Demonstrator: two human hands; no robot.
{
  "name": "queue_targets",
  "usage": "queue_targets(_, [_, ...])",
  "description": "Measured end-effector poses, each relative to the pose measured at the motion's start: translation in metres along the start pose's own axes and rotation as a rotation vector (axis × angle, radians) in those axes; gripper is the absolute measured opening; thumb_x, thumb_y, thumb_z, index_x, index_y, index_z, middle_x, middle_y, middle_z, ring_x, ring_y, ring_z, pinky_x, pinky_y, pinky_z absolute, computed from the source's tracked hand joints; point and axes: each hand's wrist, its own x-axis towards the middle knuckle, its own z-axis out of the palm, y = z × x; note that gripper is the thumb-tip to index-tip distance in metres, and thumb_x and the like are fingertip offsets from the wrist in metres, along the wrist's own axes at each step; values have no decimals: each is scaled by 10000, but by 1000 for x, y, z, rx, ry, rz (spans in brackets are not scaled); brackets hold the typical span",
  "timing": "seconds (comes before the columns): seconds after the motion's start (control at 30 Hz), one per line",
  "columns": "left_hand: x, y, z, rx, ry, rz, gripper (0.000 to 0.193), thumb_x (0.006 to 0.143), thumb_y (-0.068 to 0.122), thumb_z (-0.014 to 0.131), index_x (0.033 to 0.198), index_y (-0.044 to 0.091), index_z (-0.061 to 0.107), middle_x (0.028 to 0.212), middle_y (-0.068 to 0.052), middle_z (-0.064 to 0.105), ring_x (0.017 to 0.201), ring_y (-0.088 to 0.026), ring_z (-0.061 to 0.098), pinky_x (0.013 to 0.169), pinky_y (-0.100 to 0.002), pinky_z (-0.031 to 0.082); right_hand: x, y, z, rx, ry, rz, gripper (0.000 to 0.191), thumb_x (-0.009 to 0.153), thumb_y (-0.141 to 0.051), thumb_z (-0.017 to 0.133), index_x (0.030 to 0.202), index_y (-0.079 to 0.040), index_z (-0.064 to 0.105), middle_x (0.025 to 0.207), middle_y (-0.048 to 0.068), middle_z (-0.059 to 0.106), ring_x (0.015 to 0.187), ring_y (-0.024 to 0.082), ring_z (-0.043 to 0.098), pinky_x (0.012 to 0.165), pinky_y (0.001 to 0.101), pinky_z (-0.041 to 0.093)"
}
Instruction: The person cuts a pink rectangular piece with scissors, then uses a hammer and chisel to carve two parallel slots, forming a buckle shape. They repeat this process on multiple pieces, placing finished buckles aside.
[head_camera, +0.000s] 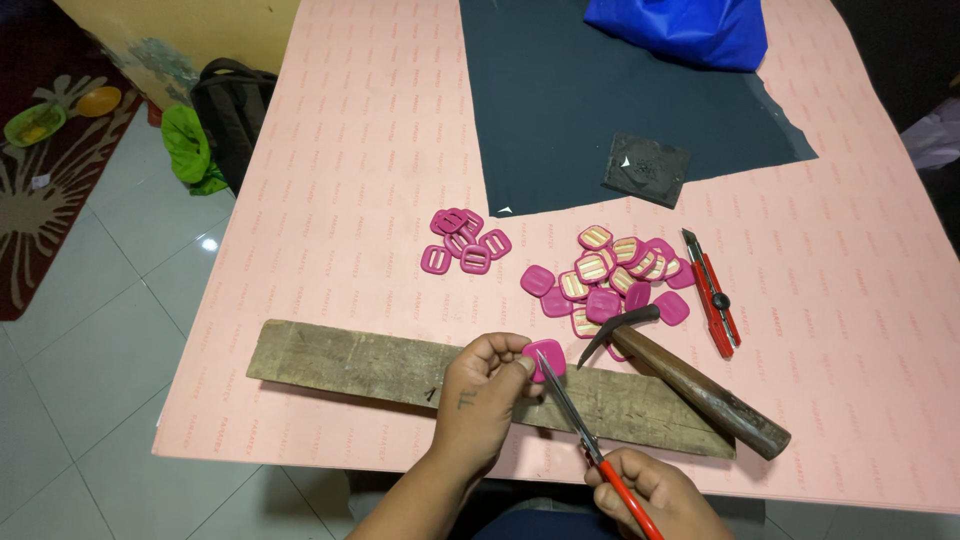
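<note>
Left hand (480, 385) pinches a pink square buckle (545, 358) over the wooden plank (400, 375), at the tabletop's near edge.
Right hand (650, 490) is clenched on red-handled scissors (590, 440), tips touching the buckle; a slip could jab the left fingers (515, 365), because the smooth plastic gives little hold.

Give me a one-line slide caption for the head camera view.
Left hand holds a pink buckle on a wooden plank; right hand works it with a red-handled tool.

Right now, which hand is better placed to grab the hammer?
Right. The right hand is nearer the hammer handle, though it holds the red-handled tool; the left hand pinches a pink piece.
</note>
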Motion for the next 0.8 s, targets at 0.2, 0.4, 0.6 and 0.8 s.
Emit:
queue_targets(0.2, [2,-2,4,68,45,-35,175,948,88,630,1049,-40,695,911,-87,733,747,-119,691,695,-252,599,-1,1,-7,85,-115,-8,314,912,-216,715,1156,-23,670,826,-6,594,677,69,517,622,234,423])
queue_targets(0.4, [1,-4,3,35,49,-23,214,956,85,620,1091,-56,707,962,-107,755,800,-128,720,719,-261,612,-10,-1,-11,134,-140,51,349,919,-271,672,1164,-26,628,808,8,591,631,90,501,578,254,414])
queue_targets(0.6, [2,1,1,99,46,-52,233,962,96,603,1081,-72,712,966,-119,758,801,-135,722,713,-274,632,-7,7,-7,211,-119,72,337,912,-262,716,1142,-22,659,732,17,567,592,98,489,550,263,391])
queue_targets(0.8, [-1,3,4,75,62,-44,230,960,89,595,1077,-74,708,979,-126,764,812,-143,733,715,-273,627,-3,17,0,245,-78,53,306,905,-265,729,1084,-17,728,716,-4,599,567,98,525,525,262,427])
